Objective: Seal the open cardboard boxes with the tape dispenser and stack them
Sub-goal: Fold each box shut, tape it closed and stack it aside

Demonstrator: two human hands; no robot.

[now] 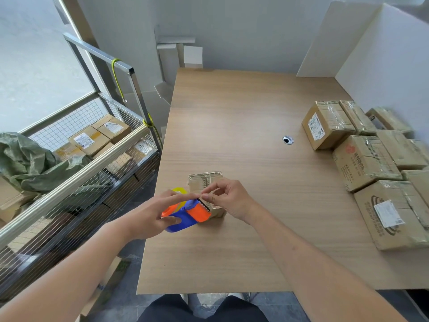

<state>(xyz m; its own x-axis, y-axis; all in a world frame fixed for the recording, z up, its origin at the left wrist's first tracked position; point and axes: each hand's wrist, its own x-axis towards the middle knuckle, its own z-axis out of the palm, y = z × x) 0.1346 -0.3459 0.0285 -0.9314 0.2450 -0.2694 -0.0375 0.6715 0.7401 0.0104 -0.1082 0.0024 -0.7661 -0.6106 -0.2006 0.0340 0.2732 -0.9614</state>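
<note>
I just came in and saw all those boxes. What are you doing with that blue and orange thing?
A person is taping up cardboard boxes at a wooden table. The left hand holds the blue and orange tape dispenser, and the right hand pinches at the tape end by its toothed blade. Just behind sits a small cardboard box, already wrapped in tape. More taped boxes sit grouped on the table's right side, and a wire cart on the left holds others.
</note>
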